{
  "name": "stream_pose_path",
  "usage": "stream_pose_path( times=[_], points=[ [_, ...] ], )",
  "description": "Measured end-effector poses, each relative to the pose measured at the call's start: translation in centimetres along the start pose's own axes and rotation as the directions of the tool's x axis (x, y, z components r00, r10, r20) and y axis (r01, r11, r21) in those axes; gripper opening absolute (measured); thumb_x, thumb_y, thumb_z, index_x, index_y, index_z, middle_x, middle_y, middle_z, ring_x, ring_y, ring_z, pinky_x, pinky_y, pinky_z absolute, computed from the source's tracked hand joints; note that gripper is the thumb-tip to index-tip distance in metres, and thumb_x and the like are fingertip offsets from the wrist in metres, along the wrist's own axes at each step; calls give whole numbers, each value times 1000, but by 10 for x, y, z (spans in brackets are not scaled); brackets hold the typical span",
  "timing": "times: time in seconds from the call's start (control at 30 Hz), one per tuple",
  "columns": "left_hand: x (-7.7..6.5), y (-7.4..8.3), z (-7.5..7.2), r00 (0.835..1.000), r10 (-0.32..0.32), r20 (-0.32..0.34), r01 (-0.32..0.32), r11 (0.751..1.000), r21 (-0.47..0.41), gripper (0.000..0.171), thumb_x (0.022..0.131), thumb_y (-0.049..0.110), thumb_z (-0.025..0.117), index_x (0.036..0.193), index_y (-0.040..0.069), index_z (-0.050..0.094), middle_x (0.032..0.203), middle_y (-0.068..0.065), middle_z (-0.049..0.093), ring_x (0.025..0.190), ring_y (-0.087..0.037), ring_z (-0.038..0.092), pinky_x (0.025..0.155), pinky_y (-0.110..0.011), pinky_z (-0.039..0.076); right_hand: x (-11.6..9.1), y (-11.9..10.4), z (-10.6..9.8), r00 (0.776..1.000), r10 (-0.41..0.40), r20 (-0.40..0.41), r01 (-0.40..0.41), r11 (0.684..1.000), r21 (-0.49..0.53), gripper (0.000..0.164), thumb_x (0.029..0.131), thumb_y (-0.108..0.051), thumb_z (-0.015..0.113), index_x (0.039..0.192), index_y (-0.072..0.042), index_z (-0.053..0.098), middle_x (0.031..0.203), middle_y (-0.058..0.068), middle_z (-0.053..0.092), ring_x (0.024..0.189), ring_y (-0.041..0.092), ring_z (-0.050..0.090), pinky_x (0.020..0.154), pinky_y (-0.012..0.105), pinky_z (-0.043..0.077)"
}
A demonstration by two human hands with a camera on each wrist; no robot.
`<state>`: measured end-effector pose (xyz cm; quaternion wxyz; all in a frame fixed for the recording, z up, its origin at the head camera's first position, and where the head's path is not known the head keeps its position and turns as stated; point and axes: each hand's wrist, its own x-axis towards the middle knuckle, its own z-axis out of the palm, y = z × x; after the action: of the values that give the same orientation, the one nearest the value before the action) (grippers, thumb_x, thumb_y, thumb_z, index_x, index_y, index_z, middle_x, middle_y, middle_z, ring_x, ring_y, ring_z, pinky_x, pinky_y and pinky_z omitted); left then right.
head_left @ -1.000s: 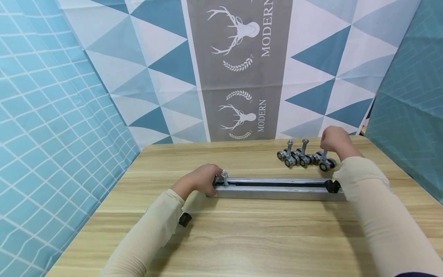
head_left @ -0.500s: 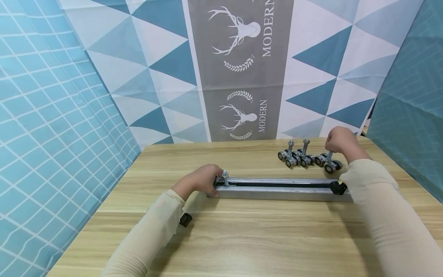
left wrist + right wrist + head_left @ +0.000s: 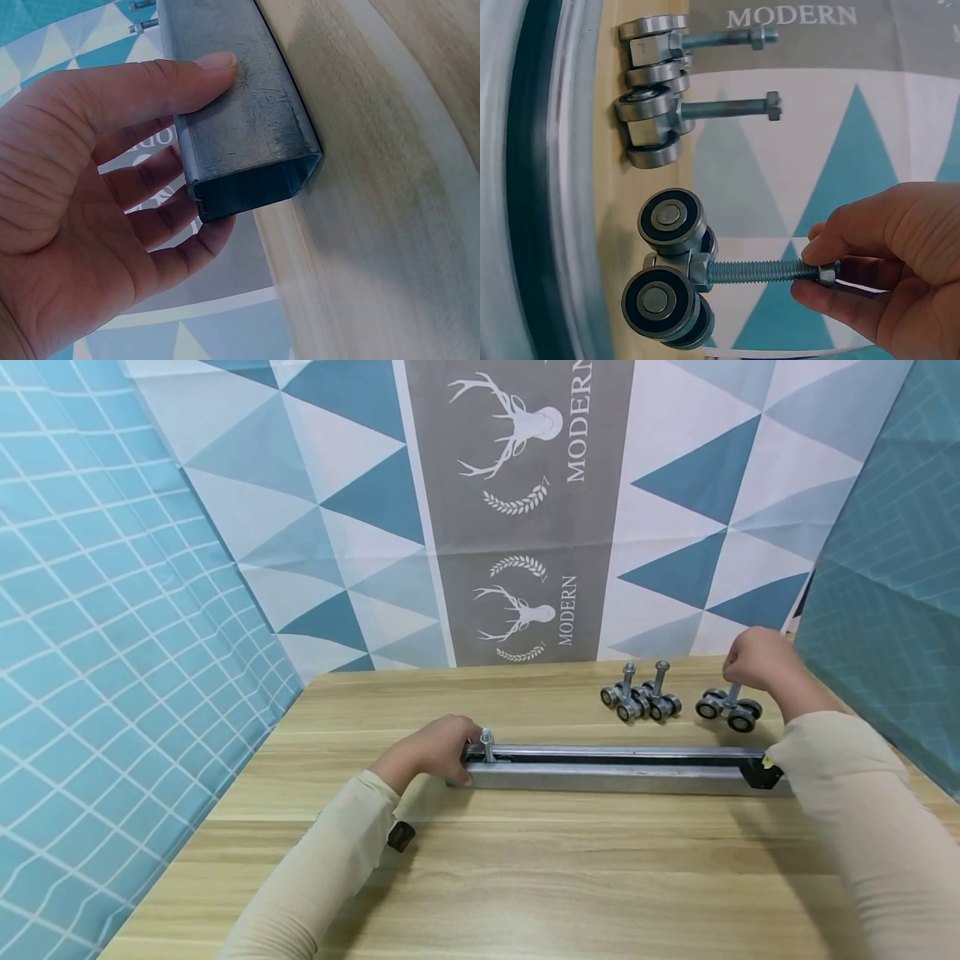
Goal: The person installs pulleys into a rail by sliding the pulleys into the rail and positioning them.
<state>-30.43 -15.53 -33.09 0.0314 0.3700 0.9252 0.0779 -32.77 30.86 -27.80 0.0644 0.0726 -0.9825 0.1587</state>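
Note:
My left hand (image 3: pixel 438 750) grips the left end of a metal channel track (image 3: pixel 600 775) lying on the table. In the left wrist view the thumb lies on the track's side wall (image 3: pixel 247 112), fingers curled round the far side. A bolt (image 3: pixel 487 745) stands up from the track's slot beside that hand. My right hand (image 3: pixel 761 658) pinches the top of a roller trolley's threaded bolt (image 3: pixel 757 271). Below it hang the trolley's wheels (image 3: pixel 660 300), apart from the others. Two more roller trolleys (image 3: pixel 626 697) (image 3: pixel 660 700) stand to its left, bolts up.
The wooden table (image 3: pixel 570 868) carries everything. Black wrist-camera parts show at the left sleeve (image 3: pixel 401 836) and the right sleeve (image 3: pixel 759 774), the latter in front of the track's right part. A patterned cloth (image 3: pixel 517 527) hangs behind the table.
My right hand has moved right with the pinched trolley, widening the gap to the two other trolleys. The left hand and the track stay in place.

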Motion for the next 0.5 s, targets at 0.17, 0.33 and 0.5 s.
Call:
stream_pose_path(
  times=[0.17, 0.33, 0.5],
  points=[
    [0, 1, 0, 1000, 1, 5, -1, 1000, -2, 45, 62, 14, 90, 99, 4, 68, 92, -2, 65, 80, -15, 55, 75, -35, 48, -9, -2, -11, 1000, -5, 5, 5, 1000, 7, 26, 79, 1, 54, 55, -7, 52, 50, -1, 39, 50, 16, 30, 53, 35, 30],
    [2, -1, 0, 1000, 11, 0, -11, 1000, 8, 44, 61, 14, 90, 98, 3, 68, 89, -3, 64, 77, -15, 54, 73, -35, 48, -18, -1, -24, 1000, -30, -4, 30, 999, -39, 16, 80, -1, 58, 65, -2, 63, 59, 3, 56, 56, 23, 45, 55, 39, 37],
    [3, -1, 0, 1000, 7, 2, -7, 1000, 15, 45, 61, 14, 90, 100, 2, 68, 90, -4, 65, 78, -16, 54, 73, -35, 48, -26, 3, -32, 999, -42, -9, 41, 996, -83, 22, 79, -1, 56, 58, -7, 56, 54, -1, 47, 54, 19, 36, 54, 35, 30]
  ],
)
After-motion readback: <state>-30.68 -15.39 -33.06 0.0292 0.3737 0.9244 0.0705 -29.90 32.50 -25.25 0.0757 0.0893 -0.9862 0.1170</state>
